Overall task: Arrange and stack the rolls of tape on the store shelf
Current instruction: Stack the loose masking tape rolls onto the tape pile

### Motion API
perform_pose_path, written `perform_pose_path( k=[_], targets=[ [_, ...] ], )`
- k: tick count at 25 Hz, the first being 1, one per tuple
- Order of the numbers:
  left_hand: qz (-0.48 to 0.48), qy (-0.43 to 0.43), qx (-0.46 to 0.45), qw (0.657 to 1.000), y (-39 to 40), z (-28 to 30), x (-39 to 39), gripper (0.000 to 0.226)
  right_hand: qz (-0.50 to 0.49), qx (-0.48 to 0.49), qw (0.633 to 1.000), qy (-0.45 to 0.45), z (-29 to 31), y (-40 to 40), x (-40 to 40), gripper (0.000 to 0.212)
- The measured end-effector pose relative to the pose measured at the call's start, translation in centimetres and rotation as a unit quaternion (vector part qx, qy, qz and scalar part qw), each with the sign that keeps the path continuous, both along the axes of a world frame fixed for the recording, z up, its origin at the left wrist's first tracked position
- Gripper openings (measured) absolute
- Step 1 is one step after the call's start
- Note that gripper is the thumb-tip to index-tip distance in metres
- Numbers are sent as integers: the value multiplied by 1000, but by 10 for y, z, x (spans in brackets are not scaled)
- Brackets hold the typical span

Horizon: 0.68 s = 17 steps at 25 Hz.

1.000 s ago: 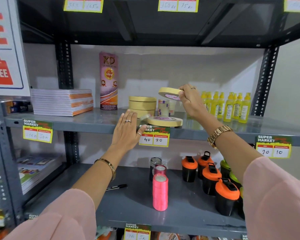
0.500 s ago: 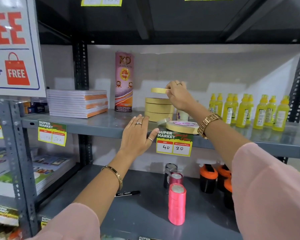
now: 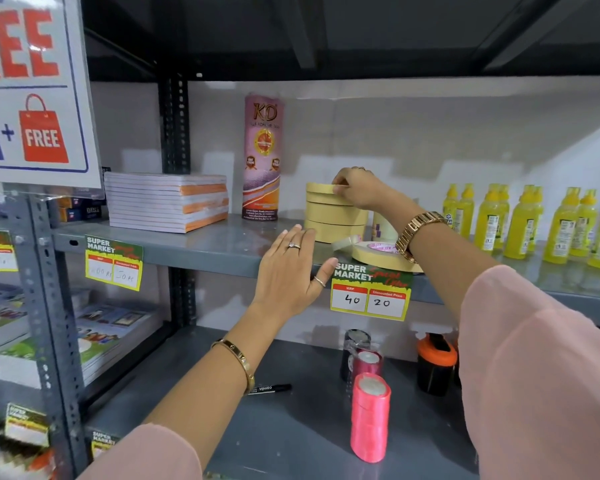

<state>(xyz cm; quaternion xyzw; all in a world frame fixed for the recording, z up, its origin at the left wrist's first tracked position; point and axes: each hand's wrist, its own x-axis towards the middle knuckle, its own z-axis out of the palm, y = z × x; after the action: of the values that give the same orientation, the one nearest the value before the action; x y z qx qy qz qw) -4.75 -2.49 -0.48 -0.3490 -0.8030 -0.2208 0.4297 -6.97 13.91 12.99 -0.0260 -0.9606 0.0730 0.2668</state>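
Observation:
A stack of beige tape rolls [image 3: 333, 216] stands on the grey middle shelf [image 3: 222, 247]. My right hand [image 3: 359, 187] grips the thin top roll [image 3: 321, 188], which lies on that stack. Another wide beige roll [image 3: 378, 254] lies flat near the shelf's front edge, with a small roll [image 3: 347, 241] beside it. My left hand [image 3: 290, 271] hovers open at the shelf edge, fingers spread, holding nothing. Behind my right wrist a pale roll [image 3: 383, 226] is partly hidden.
A tall pink KD tape tube [image 3: 262, 157] and a pile of notebooks [image 3: 167, 202] stand left of the stack. Yellow bottles [image 3: 534, 220] fill the right. The lower shelf holds pink ribbon spools [image 3: 369, 417], a marker [image 3: 269, 389] and orange-capped bottles [image 3: 435, 363].
My right hand carried the thin roll left and down from mid-air onto the stack. The camera moved closer and to the left. My left hand stayed at the shelf edge.

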Motion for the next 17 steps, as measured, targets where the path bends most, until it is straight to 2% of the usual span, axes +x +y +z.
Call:
perform_pose_path(
  k=[8,13,17],
  targets=[
    [2,-12,-6,1000,0,-1,0,58,-23,3,1000,-6,-2,0,0,35],
    [7,-10,-12,1000,0,-1,-1,58,-29,3,999,-13,-6,7,12,55],
    [13,-18,-23,999,-1,-1,-1,58,-16,-17,1000,15,-10,12,32,52]
  ],
)
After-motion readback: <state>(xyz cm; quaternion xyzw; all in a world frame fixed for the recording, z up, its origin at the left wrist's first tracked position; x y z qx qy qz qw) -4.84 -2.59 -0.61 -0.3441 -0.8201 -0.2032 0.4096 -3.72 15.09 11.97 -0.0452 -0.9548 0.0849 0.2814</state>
